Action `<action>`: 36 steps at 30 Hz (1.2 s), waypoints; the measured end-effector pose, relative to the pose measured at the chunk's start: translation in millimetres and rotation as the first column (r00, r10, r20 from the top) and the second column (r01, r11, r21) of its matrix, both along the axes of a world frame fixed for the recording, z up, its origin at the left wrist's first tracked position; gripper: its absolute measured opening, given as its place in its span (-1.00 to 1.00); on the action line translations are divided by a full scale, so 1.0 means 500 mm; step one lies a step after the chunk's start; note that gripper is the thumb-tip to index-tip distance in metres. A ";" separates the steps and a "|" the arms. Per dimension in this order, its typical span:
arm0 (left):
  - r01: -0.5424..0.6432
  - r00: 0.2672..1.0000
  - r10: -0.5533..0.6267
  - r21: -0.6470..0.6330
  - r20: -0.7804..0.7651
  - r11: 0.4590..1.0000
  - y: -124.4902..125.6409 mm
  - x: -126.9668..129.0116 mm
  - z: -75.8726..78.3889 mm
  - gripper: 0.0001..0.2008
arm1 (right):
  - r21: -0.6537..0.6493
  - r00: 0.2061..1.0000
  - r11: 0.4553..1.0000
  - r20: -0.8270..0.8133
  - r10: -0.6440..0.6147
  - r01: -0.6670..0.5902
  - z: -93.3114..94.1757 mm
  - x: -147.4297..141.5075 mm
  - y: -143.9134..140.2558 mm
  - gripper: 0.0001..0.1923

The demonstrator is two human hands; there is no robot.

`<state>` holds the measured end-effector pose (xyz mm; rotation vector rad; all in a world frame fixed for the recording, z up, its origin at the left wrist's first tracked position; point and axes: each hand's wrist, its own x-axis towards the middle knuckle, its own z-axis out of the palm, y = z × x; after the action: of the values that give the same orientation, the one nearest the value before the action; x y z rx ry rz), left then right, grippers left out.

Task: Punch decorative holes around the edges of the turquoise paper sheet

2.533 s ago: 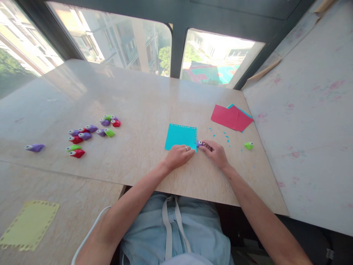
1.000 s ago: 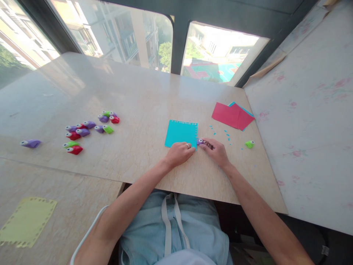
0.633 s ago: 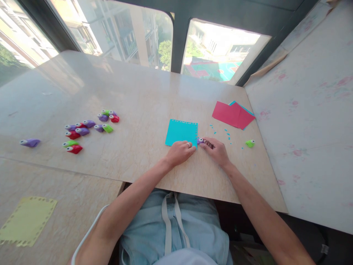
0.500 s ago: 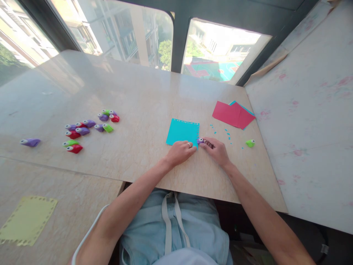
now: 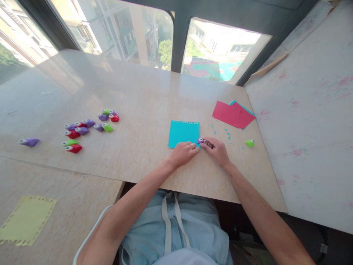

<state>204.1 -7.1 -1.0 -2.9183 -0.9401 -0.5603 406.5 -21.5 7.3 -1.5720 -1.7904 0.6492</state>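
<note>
A square sheet of blue paper [image 5: 182, 134] lies on the counter, with small punched cut-outs along its far edge and down its right edge. My left hand [image 5: 184, 152], a ring on one finger, is closed on the sheet's near right corner. My right hand [image 5: 216, 149] pinches a small purple craft punch [image 5: 200, 140] at the right edge of the paper. The thumb and fingers wrap round the punch, so its lower part is hidden.
Blue paper bits [image 5: 228, 136] lie right of the sheet. Beyond are red papers [image 5: 233, 114] and a green punch [image 5: 250, 143]. Several coloured punches [image 5: 82, 130] stand at left. A yellow sheet with notched edges [image 5: 29, 220] lies on the lower left surface. A wall [image 5: 309, 140] borders the right.
The blue sheet has turned slightly and shifted right, along with my left hand. My right hand and the purple punch have stayed nearly in place.
</note>
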 end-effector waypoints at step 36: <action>-0.397 0.877 0.432 -0.187 0.210 0.898 0.005 -0.021 0.008 -0.79 | -0.689 0.994 0.720 -0.112 0.006 -0.082 0.102 0.016 0.106 -0.55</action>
<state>193.5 -4.8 3.0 -2.6608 -1.6450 -0.8645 414.3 31.4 58.1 -1.9130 -1.5829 1.5398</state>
